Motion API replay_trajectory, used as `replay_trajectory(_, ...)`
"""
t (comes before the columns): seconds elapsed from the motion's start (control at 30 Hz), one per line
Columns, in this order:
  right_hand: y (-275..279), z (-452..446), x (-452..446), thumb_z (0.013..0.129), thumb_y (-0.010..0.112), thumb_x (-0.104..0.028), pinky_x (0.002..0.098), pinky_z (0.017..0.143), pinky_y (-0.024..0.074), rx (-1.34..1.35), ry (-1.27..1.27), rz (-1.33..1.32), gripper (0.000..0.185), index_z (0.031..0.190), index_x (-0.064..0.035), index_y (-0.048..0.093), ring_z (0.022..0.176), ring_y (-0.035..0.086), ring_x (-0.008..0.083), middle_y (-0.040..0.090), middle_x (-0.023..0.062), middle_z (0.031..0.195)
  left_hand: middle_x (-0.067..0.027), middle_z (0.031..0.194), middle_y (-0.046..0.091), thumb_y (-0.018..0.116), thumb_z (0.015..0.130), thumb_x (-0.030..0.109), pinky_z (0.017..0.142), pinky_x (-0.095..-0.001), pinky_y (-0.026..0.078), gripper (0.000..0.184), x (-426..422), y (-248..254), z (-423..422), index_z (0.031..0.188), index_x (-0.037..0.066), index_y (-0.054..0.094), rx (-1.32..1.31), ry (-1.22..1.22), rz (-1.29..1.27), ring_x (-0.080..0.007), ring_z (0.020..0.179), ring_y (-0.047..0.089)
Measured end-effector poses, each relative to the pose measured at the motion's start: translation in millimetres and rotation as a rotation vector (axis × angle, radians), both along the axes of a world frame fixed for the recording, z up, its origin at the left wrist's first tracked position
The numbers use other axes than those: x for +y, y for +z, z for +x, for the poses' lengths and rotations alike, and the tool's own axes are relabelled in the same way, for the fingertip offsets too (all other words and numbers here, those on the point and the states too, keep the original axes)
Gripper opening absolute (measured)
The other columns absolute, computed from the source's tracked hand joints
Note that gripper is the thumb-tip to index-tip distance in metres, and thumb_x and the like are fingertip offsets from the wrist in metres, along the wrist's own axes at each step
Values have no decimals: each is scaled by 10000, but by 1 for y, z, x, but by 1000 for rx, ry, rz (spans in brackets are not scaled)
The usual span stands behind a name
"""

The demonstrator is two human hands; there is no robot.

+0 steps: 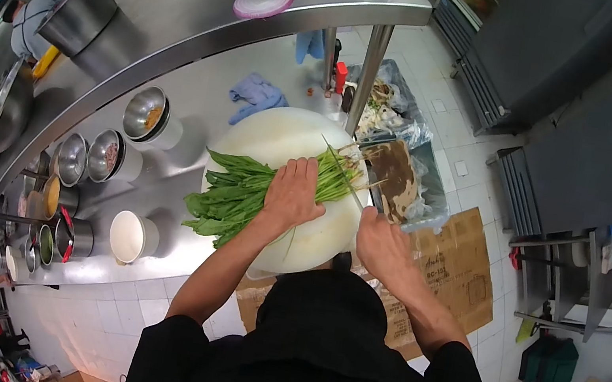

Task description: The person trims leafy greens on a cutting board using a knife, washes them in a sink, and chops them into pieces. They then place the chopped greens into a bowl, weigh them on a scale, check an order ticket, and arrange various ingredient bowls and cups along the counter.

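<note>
A bunch of leafy greens [229, 195] lies across a round white cutting board [264, 124], leaves to the left and stems to the right. My left hand [294, 191] holds the bunch down near where the leaves meet the stems, its fingers curled over it. In my right hand [385, 245] is the handle of a knife [342, 173]. The blade slants across the stems towards the far side of the board, with some stem ends [361, 174] beyond it. My fingers hide part of the handle.
Behind the board lies a blue cloth [255, 95]. Metal bowls [146, 114] and a white tub [130, 237] stand to the left. A cut onion [263, 1] rests on the raised shelf [326, 14]. Lined waste bins [404, 178] are at right; other people work at far left.
</note>
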State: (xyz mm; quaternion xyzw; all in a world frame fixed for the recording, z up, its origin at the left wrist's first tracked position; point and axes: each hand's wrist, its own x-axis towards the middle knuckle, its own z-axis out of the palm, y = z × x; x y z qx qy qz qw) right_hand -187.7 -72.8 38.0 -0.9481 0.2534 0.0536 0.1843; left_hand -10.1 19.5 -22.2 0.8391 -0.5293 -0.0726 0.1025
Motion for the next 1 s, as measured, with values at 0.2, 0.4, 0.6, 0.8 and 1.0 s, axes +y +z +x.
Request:
replay_trajectory(0.2, 32, 36, -41, 822, 457, -58, 478, 724, 514, 265, 147, 107, 212, 935, 95, 552, 851, 634, 417, 613, 312, 906, -167, 1060, 486, 697, 650, 284, 915, -395, 397, 723, 3, -12, 5, 1211, -68, 406, -23, -55, -83, -311, 1029, 466)
replay_trajectory(0.4, 12, 75, -54, 811, 445, -49, 459, 821, 486, 477, 252, 235, 235, 925, 91, 596, 929, 623, 388, 605, 315, 964, -182, 1039, 489, 694, 638, 257, 864, -399, 428, 665, 0, -10, 8, 1152, -78, 438, -12, -80, -94, -321, 998, 472)
replay_trajectory(0.6, -16, 63, -64, 791, 434, -49, 452, 691, 517, 98, 71, 202, 218, 821, 98, 593, 751, 654, 390, 633, 281, 770, -182, 1036, 492, 694, 635, 230, 853, -403, 429, 677, 2, -11, 9, 1169, -78, 413, -30, -79, -91, -324, 989, 475)
replay_trajectory(0.8, 15, -29, -114, 824, 462, -102, 481, 769, 474, 177, 79, 165, 217, 927, 66, 553, 872, 613, 408, 613, 305, 877, -181, 1091, 491, 710, 638, 220, 900, -416, 385, 729, -1, -6, 1, 1236, -51, 395, -24, 40, -41, -331, 1030, 464)
replay_trajectory(1.0, -4, -68, -123, 865, 495, -164, 485, 734, 462, -60, -215, 338, 211, 900, 38, 543, 798, 593, 435, 609, 266, 804, -167, 1057, 520, 711, 637, 198, 889, -427, 391, 706, -3, -5, 7, 1245, -5, 415, -32, -16, -6, -332, 997, 493)
